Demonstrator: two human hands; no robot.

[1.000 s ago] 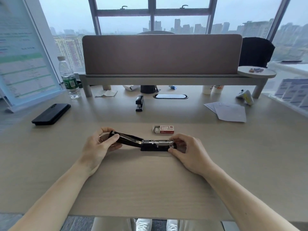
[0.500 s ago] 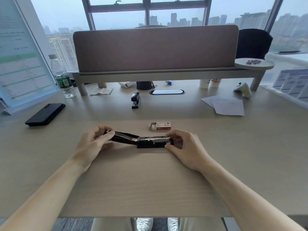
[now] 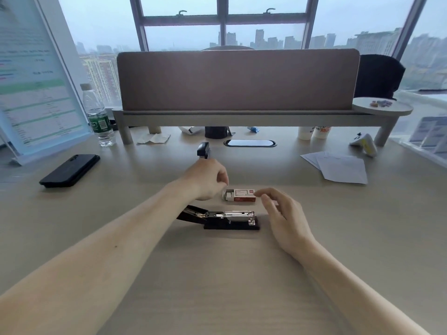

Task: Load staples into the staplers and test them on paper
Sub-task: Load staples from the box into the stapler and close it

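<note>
**A:** where's the stapler [image 3: 229,219] at?

**B:** flipped open on the desk [image 3: 217,281], staple box [image 3: 240,195] just behind it. Left hand [image 3: 205,180] is curled over the box's open end — can't tell if it's pinching anything. Right hand [image 3: 283,212] is loose, fingertips by the box's other end.

A black-and-chrome stapler [image 3: 225,220] and a red-and-white staple box [image 3: 239,195] sit on a pale wood-grain desk [image 3: 217,274]. A black phone [image 3: 70,169], white paper sheets [image 3: 341,169] and a green-labelled clear water bottle [image 3: 98,117] lie beyond, before a taupe divider panel [image 3: 237,78].
</note>
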